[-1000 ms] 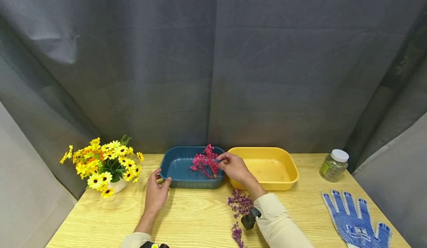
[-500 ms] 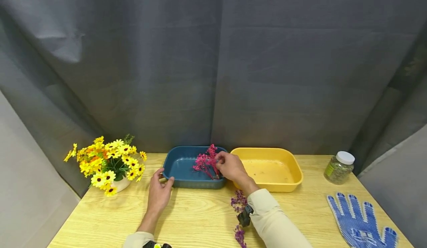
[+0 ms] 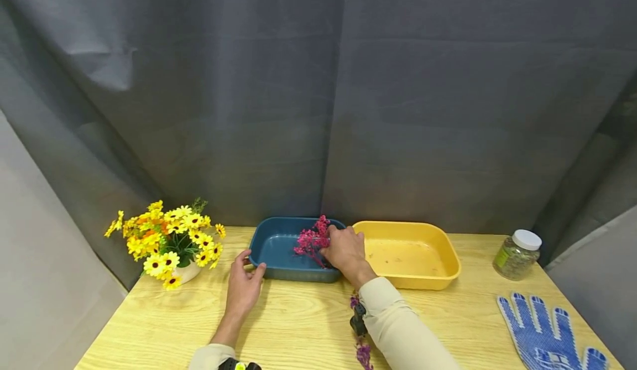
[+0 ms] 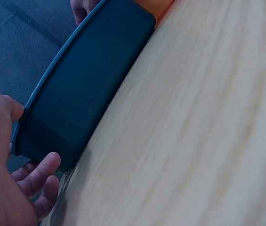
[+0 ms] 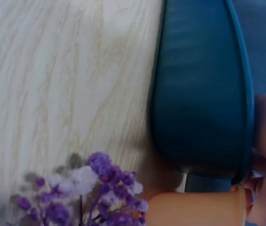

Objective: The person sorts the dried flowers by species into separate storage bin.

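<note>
A dark blue rectangular tray (image 3: 283, 274) stands at the table's back, with a sprig of small pink dried flowers (image 3: 311, 241) in its right half. My left hand (image 3: 244, 290) grips the tray's front left corner, thumb at the rim and fingers round the outside, as the left wrist view shows. At the opposite end my right hand (image 3: 345, 251) holds the rim, beside the pink flowers and overlapping part of them. Its fingers (image 5: 254, 182) curl at the tray's end, near the yellow tray (image 3: 418, 282). Part of that grip is hidden behind the tray wall.
Sprigs of purple dried flowers (image 5: 107, 188) lie under the right forearm. Yellow flowers (image 3: 171, 237) in a white pot stand at the left. At the right are a white-lidded jar (image 3: 516, 255) and a blue-and-white glove (image 3: 544, 331). A grey curtain (image 3: 318, 93) hangs behind.
My right hand has left the pink flowers and taken hold of the blue tray's right end. My left hand keeps its corner. The whole head view has shifted, so things appear further right.
</note>
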